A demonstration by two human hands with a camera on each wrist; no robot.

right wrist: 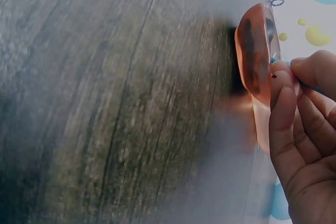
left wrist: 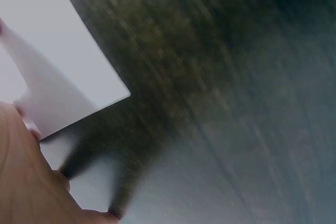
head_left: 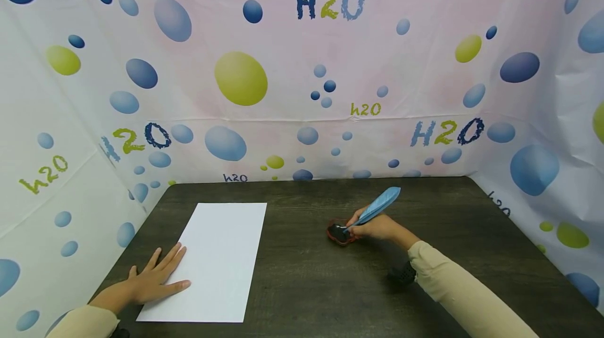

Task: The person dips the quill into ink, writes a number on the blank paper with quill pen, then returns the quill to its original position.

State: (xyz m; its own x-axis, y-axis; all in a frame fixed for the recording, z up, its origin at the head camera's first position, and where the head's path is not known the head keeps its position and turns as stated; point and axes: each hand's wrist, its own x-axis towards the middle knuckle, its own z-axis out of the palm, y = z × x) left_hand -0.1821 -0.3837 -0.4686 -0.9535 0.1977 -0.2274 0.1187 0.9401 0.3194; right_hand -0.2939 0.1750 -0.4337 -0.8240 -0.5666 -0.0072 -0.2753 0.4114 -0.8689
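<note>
A blue feather quill [head_left: 383,202] is pinched between the thumb and fingers of my right hand [head_left: 379,227], its feathered end slanting up and to the right. Its lower end is over a small reddish dish [head_left: 330,233] with a dark inside, like ink. In the right wrist view the translucent orange dish [right wrist: 252,56] stands right beside the fingertips [right wrist: 284,106]. My left hand [head_left: 152,281] rests with spread fingers on the left edge of a blank white sheet of paper [head_left: 222,264]. The left wrist view shows a corner of the paper [left wrist: 79,61] by that hand [left wrist: 26,177].
Both lie on a dark wood-grained table [head_left: 292,285]. A white curtain [head_left: 292,39] with blue and green dots and H2O lettering stands behind and on both sides. Under the right sleeve [head_left: 453,280] a black wrist device [head_left: 402,273] shows.
</note>
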